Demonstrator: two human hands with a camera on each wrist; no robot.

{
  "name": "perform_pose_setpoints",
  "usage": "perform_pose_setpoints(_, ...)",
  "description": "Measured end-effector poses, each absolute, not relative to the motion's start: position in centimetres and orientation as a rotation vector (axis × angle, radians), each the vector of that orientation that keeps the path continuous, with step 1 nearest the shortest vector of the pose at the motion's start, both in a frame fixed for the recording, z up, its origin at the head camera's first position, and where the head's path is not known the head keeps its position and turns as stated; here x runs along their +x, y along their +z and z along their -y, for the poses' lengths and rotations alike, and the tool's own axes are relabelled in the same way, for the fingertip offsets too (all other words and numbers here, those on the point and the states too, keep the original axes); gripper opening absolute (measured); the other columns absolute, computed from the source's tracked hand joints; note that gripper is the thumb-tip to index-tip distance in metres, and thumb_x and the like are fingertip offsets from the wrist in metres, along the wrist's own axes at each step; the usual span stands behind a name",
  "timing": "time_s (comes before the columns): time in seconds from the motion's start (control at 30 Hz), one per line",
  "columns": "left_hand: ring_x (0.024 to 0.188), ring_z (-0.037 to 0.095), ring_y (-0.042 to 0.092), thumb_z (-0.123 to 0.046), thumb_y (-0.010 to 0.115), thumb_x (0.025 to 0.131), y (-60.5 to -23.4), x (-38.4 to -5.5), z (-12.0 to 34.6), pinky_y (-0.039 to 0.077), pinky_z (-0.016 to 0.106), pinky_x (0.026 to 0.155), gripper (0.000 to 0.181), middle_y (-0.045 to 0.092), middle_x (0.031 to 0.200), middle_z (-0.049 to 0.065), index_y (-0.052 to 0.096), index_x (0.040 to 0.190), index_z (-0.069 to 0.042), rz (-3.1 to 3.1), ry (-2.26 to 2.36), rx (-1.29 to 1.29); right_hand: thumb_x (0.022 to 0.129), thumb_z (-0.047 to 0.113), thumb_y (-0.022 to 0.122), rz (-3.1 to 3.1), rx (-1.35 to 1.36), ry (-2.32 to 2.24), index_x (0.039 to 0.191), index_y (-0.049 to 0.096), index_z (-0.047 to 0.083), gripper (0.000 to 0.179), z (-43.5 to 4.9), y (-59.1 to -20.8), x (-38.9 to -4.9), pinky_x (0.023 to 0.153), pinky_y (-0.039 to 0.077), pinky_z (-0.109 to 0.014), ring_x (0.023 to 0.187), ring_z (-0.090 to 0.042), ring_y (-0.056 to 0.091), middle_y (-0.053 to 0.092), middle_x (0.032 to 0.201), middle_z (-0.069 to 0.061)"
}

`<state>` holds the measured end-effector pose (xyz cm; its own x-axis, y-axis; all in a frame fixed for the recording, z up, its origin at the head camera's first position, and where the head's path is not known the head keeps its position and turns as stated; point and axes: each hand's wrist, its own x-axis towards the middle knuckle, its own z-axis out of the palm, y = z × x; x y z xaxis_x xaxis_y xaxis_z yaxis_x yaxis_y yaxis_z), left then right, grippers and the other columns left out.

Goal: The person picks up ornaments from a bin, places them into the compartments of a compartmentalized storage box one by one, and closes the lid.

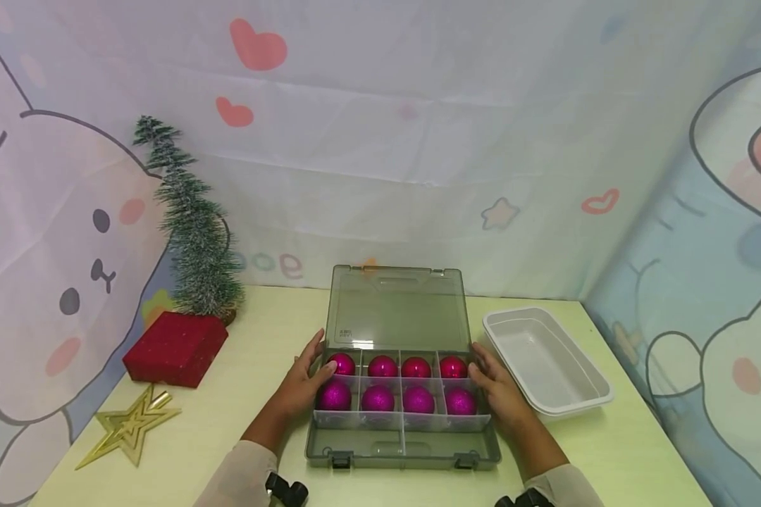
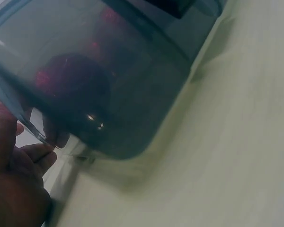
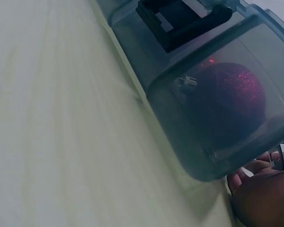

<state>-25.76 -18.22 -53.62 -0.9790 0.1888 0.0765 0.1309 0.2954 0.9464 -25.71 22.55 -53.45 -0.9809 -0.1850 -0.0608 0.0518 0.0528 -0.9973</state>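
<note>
In the head view a grey see-through divided storage box (image 1: pixel 354 443) stands on the table with its lid (image 1: pixel 398 310) raised at the back. Several shiny and glittery magenta baubles (image 1: pixel 378 398) sit in its two rear rows of compartments. My left hand (image 1: pixel 299 386) grips the box's left side, thumb over the rim. On the opposite side my right hand (image 1: pixel 506 396) holds the wall in the same way. The left wrist view shows fingers (image 2: pixel 46 158) at the box's side edge. A dark bauble (image 3: pixel 234 101) shows through the wall in the right wrist view.
A white plastic tub (image 1: pixel 552 370) stands right of the box. To the left are a small frosted Christmas tree (image 1: pixel 196 239), a red velvety block (image 1: pixel 176 352) and a gold star (image 1: pixel 129 428). A printed cloth (image 1: pixel 368 141) hangs behind the table.
</note>
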Motion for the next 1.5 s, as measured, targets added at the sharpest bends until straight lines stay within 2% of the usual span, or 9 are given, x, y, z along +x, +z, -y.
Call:
perform_pose_setpoints(0.17, 0.172, 0.044, 0.005, -0.027, 0.06, 0.114, -53.8, -25.8, 18.4, -0.019, 0.067, 0.132, 0.084, 0.027, 0.18, 0.023, 0.008, 0.178, -0.016, -2.476, 1.8, 0.303, 0.118, 0.016, 0.045, -2.143, -0.194, -2.054, 0.176, 0.011, 0.005, 0.068, -22.6, -53.7, -25.8, 0.137, -0.003, -0.066, 0.172, -0.046, -0.002, 0.003, 0.185, -0.021)
perform_pose_setpoints(0.47, 0.172, 0.043, 0.003, -0.029, 0.061, 0.114, -53.8, -25.8, 18.5, -0.017, 0.067, 0.133, 0.086, 0.022, 0.182, 0.019, 0.004, 0.178, -0.017, -2.497, 1.785, 0.315, 0.119, 0.016, 0.044, -2.221, -0.258, -2.019, 0.177, 0.007, 0.01, 0.07, -22.6, -53.9, -25.6, 0.137, -0.002, -0.066, 0.172, -0.045, 0.0, -0.001, 0.186, -0.014)
perform_pose_setpoints(0.63, 0.173, 0.04, 0.003, -0.033, 0.06, 0.114, -53.8, -25.7, 18.5, -0.015, 0.068, 0.133, 0.086, 0.016, 0.184, 0.015, 0.004, 0.179, -0.02, -2.518, 1.787, 0.335, 0.118, 0.016, 0.046, -2.316, -0.319, -1.962, 0.177, 0.006, 0.011, 0.072, -22.6, -54.1, -25.7, 0.137, 0.006, -0.06, 0.171, -0.046, 0.007, 0.001, 0.186, -0.014)
perform_pose_setpoints(0.77, 0.173, 0.039, 0.006, -0.034, 0.059, 0.115, -53.7, -25.7, 18.6, -0.011, 0.07, 0.134, 0.084, 0.014, 0.185, 0.011, 0.006, 0.178, -0.021, -2.557, 1.791, 0.387, 0.118, 0.017, 0.048, -2.438, -0.381, -1.883, 0.177, 0.007, 0.008, 0.072, -22.7, -54.2, -25.7, 0.133, 0.022, -0.043, 0.168, -0.05, 0.016, 0.006, 0.184, -0.021)
perform_pose_setpoints(0.83, 0.173, 0.039, 0.006, -0.034, 0.06, 0.114, -53.8, -25.8, 18.6, -0.006, 0.069, 0.135, 0.083, 0.014, 0.185, 0.01, 0.008, 0.178, -0.022, -2.568, 1.803, 0.398, 0.118, 0.017, 0.048, -2.498, -0.403, -1.839, 0.176, 0.008, 0.006, 0.071, -22.7, -54.2, -25.6, 0.13, 0.026, -0.041, 0.166, -0.052, 0.02, 0.008, 0.183, -0.023)
perform_pose_setpoints(1.03, 0.168, 0.05, 0.018, -0.022, 0.068, 0.109, -53.8, -25.9, 18.6, 0.014, 0.075, 0.132, 0.08, 0.028, 0.18, 0.022, 0.025, 0.175, -0.011, -2.704, 1.836, 0.464, 0.118, 0.019, 0.048, -2.624, -0.405, -1.731, 0.177, 0.008, 0.011, 0.072, -22.6, -53.9, -25.5, 0.129, 0.029, -0.064, 0.165, -0.052, 0.026, 0.017, 0.182, -0.025)
perform_pose_setpoints(1.2, 0.157, 0.054, 0.036, -0.017, 0.078, 0.101, -53.5, -25.9, 18.3, 0.027, 0.075, 0.127, 0.081, 0.051, 0.167, 0.023, 0.038, 0.17, -0.007, -2.931, 1.767, 0.442, 0.118, 0.019, 0.049, -2.655, -0.415, -1.707, 0.178, 0.003, 0.016, 0.075, -22.5, -53.2, -25.4, 0.129, 0.027, -0.068, 0.166, -0.052, 0.025, 0.019, 0.181, -0.025)
perform_pose_setpoints(1.3, 0.155, 0.05, 0.034, -0.021, 0.082, 0.099, -52.8, -25.6, 18.1, 0.031, 0.074, 0.125, 0.085, 0.056, 0.164, 0.02, 0.038, 0.171, -0.012, -2.959, 1.72, 0.356, 0.118, 0.021, 0.05, -2.662, -0.404, -1.699, 0.178, 0.002, 0.015, 0.077, -22.4, -52.6, -25.3, 0.129, 0.027, -0.07, 0.165, -0.053, 0.024, 0.019, 0.181, -0.027)
perform_pose_setpoints(1.5, 0.163, 0.048, 0.021, -0.035, 0.075, 0.104, -50.8, -24.9, 18.1, 0.026, 0.077, 0.126, 0.082, 0.046, 0.169, 0.019, 0.034, 0.173, -0.018, -2.853, 1.681, 0.281, 0.117, 0.028, 0.052, -2.695, -0.4, -1.636, 0.178, 0.004, 0.012, 0.079, -21.9, -50.9, -24.4, 0.123, 0.035, -0.076, 0.162, -0.057, 0.029, 0.02, 0.181, -0.027)
